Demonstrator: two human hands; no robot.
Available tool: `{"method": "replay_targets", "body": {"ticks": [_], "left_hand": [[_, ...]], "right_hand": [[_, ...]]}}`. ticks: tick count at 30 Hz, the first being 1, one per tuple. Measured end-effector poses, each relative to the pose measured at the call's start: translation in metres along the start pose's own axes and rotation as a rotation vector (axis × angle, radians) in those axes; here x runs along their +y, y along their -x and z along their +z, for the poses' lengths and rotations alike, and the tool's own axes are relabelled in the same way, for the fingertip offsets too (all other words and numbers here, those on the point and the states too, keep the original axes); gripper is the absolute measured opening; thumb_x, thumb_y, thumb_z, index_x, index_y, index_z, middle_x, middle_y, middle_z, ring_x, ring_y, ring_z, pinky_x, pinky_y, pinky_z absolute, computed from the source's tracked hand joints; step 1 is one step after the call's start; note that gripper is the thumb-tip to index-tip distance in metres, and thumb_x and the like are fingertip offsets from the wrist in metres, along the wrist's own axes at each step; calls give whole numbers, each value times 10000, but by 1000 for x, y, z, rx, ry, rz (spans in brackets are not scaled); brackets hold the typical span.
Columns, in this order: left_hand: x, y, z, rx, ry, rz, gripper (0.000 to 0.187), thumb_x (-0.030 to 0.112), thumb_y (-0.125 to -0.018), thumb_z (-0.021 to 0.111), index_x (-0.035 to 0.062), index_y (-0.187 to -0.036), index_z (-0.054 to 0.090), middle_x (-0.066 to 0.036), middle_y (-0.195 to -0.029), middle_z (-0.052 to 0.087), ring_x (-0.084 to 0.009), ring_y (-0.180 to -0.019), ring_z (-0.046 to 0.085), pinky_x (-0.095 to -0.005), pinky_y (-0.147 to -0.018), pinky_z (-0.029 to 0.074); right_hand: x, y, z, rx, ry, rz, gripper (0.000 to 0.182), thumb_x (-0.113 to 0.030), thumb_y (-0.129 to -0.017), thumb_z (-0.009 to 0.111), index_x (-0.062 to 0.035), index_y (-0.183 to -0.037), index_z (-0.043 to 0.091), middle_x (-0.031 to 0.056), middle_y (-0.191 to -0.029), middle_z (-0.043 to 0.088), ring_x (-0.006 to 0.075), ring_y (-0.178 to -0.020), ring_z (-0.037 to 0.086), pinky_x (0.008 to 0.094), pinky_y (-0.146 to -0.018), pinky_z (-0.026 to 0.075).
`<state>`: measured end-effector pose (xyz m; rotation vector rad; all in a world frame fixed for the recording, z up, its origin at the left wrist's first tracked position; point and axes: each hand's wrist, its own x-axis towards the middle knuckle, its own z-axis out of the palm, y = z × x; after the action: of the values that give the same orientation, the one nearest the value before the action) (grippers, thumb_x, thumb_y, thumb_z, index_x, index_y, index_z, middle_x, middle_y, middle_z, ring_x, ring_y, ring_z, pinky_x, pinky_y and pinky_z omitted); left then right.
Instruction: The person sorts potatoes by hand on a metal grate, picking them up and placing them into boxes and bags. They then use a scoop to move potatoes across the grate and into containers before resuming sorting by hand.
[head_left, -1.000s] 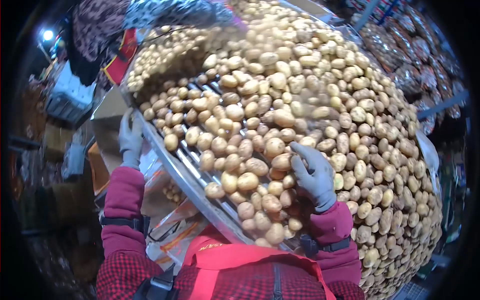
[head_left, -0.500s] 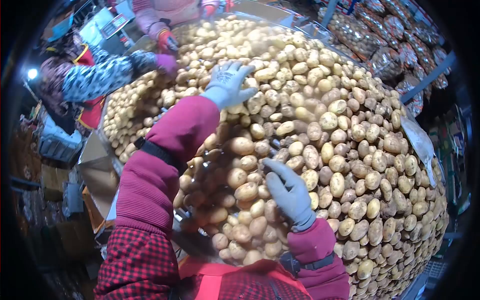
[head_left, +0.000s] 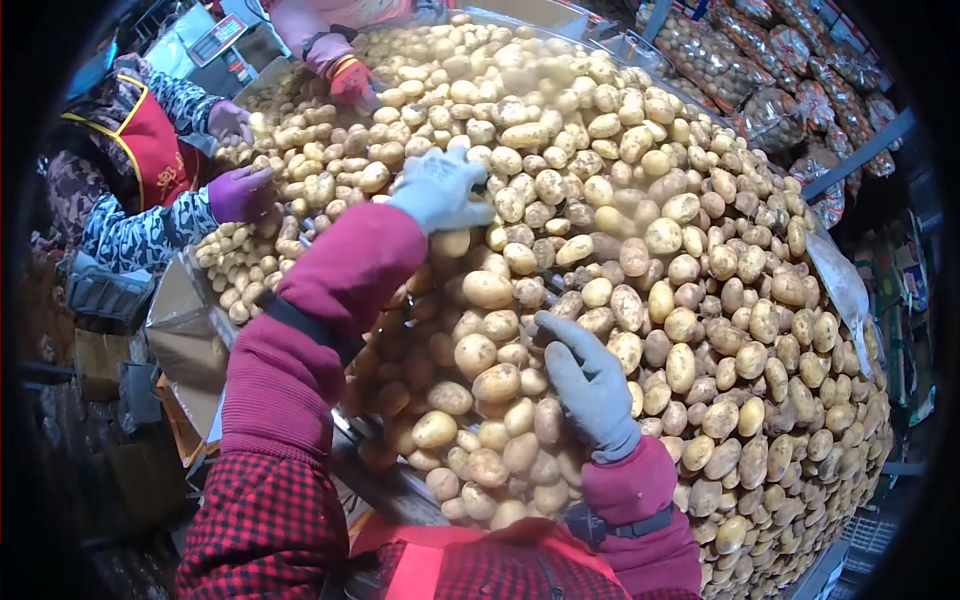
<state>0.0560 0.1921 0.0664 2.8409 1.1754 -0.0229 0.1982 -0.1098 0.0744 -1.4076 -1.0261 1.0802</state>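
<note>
Your left hand [head_left: 440, 190] and right hand [head_left: 590, 385] lie open-gripped on the potatoes [head_left: 700, 300]; no writing on them is readable.

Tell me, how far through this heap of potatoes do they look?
Hardly begun, by the look of it. The potato pile covers nearly the whole table. In hand: the left hand reaches far up the heap and the right hand rests flat on potatoes near the front. Other people's gloved hands work the far edge. Bagged potatoes sit behind, so some look packed.
</note>
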Motion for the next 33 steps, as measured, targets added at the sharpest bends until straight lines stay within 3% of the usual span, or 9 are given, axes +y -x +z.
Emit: {"method": "replay_targets", "body": {"ticks": [5, 9, 12, 14, 16, 19, 24, 29, 33], "left_hand": [[-26, 66, 1, -116, 88, -94, 610, 600, -844, 707, 232, -1328, 677, -163, -1344, 580, -407, -1292, 545, -581, -1034, 469], [-52, 123, 18, 21, 130, -14, 597, 540, -845, 765, 202, -1332, 691, -171, -1353, 588, -390, -1308, 556, -531, -1066, 475], [-67, 140, -4, -256, 228, -57, 667, 568, -839, 760, 205, -1389, 656, -191, -1328, 629, -398, -1251, 613, -474, -1063, 498], [-79, 125, -22, -452, 259, -8, 631, 551, -849, 754, 185, -1357, 670, -185, -1264, 662, -392, -1204, 637, -493, -1028, 514], [-82, 93, -15, -39, 252, 284, 490, 401, -894, 728, 92, -1272, 687, -184, -1178, 689, -386, -1103, 667, -477, -969, 537], [-48, 25, -4, 159, 119, 227, 480, 380, -936, 652, 132, -1346, 643, -164, -1156, 710, -375, -1128, 664, -502, -950, 515], [-12, -73, 32, -69, -71, -49, 560, 395, -901, 687, 151, -1395, 587, -159, -1223, 690, -418, -1147, 658, -531, -976, 518], [-18, -99, 25, -62, -106, 0, 555, 362, -816, 752, 169, -1331, 681, -172, -1162, 754, -358, -1085, 727, -489, -938, 574], [-13, -107, 17, -375, -111, -41, 579, 383, -758, 780, 213, -1307, 711, -150, -1179, 757, -351, -1086, 729, -477, -921, 581]], "right_hand": [[0, 2, -2, -16, -3, 2, 399, -167, -1041, 638, 6, -1402, 645, 127, -1275, 732, 162, -1155, 672, 306, -1010, 523], [6, 1, 0, 8, -47, -19, 394, -172, -1039, 633, 5, -1390, 654, 128, -1258, 738, 161, -1147, 675, 314, -1010, 523], [6, 0, 0, -12, -41, -5, 399, -175, -1036, 635, 8, -1391, 652, 132, -1263, 737, 161, -1158, 674, 316, -1012, 523], [9, 0, 1, 2, -52, -4, 400, -168, -1029, 639, 10, -1388, 653, 134, -1260, 740, 161, -1151, 678, 314, -1001, 529], [7, -1, 1, 7, -16, -6, 396, -149, -1022, 638, 13, -1383, 656, 133, -1234, 751, 154, -1119, 691, 302, -971, 540], [2, 0, 3, 12, -12, 39, 382, -120, -1005, 645, 4, -1365, 673, 132, -1176, 767, 141, -1054, 705, 288, -931, 553], [7, -1, 0, 11, 49, -4, 392, -113, -999, 659, -12, -1377, 669, 139, -1221, 743, 175, -1075, 705, 321, -947, 553], [4, -2, 0, -9, 46, 27, 404, -115, -1004, 666, -6, -1393, 656, 146, -1252, 725, 176, -1087, 695, 315, -948, 552], [7, -1, 0, -8, 57, -9, 415, -113, -1004, 670, -9, -1405, 650, 138, -1237, 731, 169, -1070, 695, 310, -937, 552]]}}
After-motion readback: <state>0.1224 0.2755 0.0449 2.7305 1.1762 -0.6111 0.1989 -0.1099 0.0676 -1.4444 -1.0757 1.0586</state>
